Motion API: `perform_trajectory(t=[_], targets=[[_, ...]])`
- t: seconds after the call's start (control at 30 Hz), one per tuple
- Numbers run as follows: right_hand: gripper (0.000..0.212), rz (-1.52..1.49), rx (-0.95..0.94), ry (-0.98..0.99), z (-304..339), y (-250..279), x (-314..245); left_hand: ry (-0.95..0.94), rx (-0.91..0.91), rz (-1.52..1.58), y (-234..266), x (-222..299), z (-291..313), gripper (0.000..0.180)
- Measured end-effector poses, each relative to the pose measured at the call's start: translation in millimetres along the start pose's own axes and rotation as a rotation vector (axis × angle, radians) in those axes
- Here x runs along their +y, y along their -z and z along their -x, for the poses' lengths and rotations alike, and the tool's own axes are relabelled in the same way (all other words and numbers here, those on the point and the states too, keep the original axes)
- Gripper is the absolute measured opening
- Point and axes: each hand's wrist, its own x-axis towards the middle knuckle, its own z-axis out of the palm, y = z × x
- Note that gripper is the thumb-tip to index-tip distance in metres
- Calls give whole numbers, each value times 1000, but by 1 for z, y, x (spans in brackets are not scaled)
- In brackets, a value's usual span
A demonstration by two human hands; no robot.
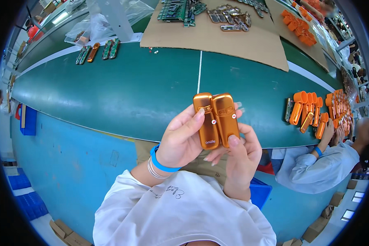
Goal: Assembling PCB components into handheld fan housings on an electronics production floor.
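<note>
Side by side in front of me are two glossy copper-orange oblong cases with rounded ends. My left hand (179,137) is closed on the left case (209,129), thumb across its upper face. Fingers of my right hand (242,162) wrap the right case (226,112), its thumb pressing near the bottom end. The cases touch or nearly touch along their long edges, tilted slightly apart. Each bears a small white-and-red dot on its face and an oblong detail near the top. A blue band (160,162) circles my left wrist. The undersides of both cases are hidden.
A green worktable (123,86) spans the view. A similar copper case (93,52) lies among green circuit boards (110,49) at far left. A cardboard sheet (184,39) holds boards and metallic parts. Orange holders (299,104) stand at right near a co-worker's hand (327,131).
</note>
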Motion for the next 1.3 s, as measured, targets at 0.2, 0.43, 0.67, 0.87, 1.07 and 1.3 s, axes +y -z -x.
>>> perform_trajectory(t=[0.2,0.43,0.67,0.87,1.07,1.3], targets=[[27,29,21,28,0,-3,6,-25,77,-36,-7,1,1,54],[24,16,22,80,-1,-4,15,-17,88,-87,-6,2,1,56],[24,-10,-22,86,-3,-3,17,-46,73,-11,-2,-2,1,42],[22,-39,-2,116,-8,-2,23,-34,123,-74,0,0,0,52],[9,285,116,361,-16,0,31,-130,170,-103,6,-5,-3,48],[8,206,151,328,-25,-13,49,-246,103,131,20,-16,-6,53]])
